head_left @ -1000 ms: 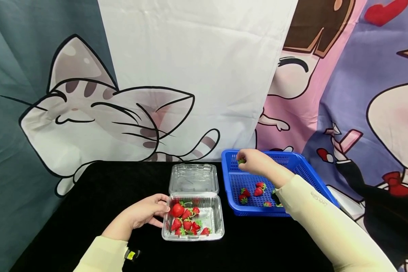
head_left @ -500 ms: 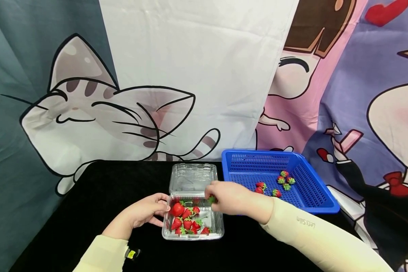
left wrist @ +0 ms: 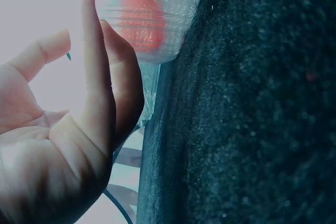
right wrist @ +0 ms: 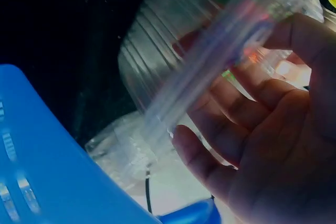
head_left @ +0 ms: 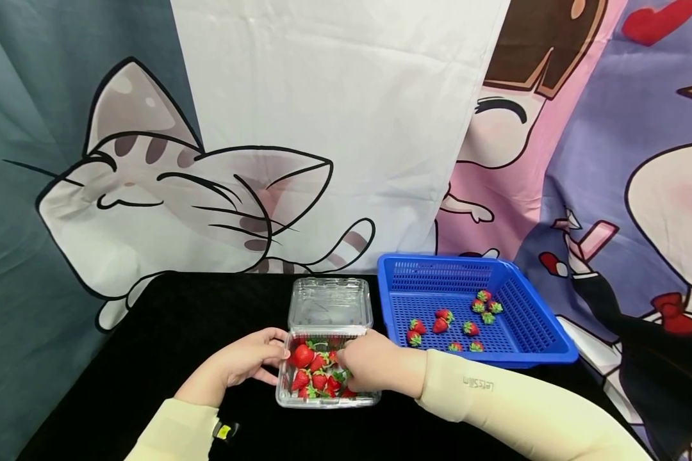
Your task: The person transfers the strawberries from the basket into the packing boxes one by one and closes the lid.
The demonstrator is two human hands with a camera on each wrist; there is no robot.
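Note:
A clear plastic clamshell container (head_left: 323,403) stands in the middle of the black cloth, its lid (head_left: 330,304) folded back. Several red strawberries (head_left: 303,356) lie inside, mostly on the left. My left hand (head_left: 245,362) grips the container's left rim, thumb on top and fingers against the outer wall. In the left wrist view strawberries show red through the ribbed wall (left wrist: 170,40). Over the right half my right hand (head_left: 375,363) reaches down with curled fingers, pinching a strawberry whose green leaves peek out beside the fingertips. The right wrist view shows that hand (right wrist: 273,124) across the container's rim; its strawberry is mostly hidden.
To the right stands a blue plastic basket (head_left: 544,355) with several strawberries (head_left: 440,325) scattered on its floor. Its edge comes close to my right forearm. A printed curtain (head_left: 346,128) hangs directly behind the black-covered table (head_left: 219,307).
My right hand has moved from the basket's back left, down and left, into the container's right half, carrying a strawberry. The left hand has stayed on the rim.

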